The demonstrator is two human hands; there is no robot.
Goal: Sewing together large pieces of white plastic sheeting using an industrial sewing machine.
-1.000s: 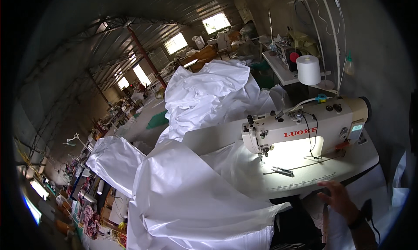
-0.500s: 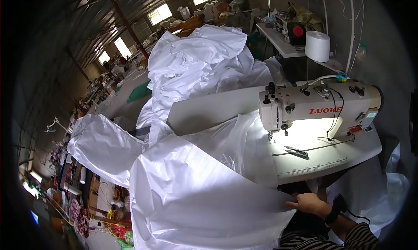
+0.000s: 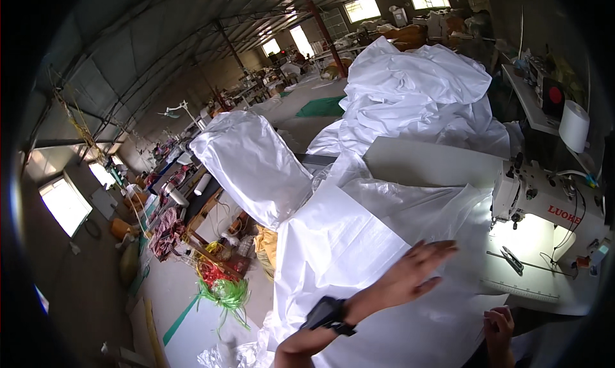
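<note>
Glossy white sheet material (image 3: 346,246) drapes over the sewing table and down toward me. My left hand (image 3: 410,275), with a black band on its wrist, reaches across this sheet from below, fingers stretched and apart, holding nothing. Whether its palm touches the sheet cannot be told. At the lower right, my right hand (image 3: 498,329) has its fingers curled at the sheet's near edge; part of that hand is hidden. A white sewing machine (image 3: 544,201) stands to the right, its lamp lit. Small thread snips (image 3: 512,259) lie on its bed, beyond my right hand.
A large heap of white material (image 3: 410,86) lies behind the table, and a wrapped white bundle (image 3: 253,163) sits to the left. A thread cone (image 3: 574,126) stands at the right. Green plastic strands (image 3: 224,293) and a yellow sack (image 3: 265,246) are on the lower left.
The view has swung left, so the machine and sheet appear farther right. My left hand has come into view over the sheet. My right hand stays by the sheet's near edge.
</note>
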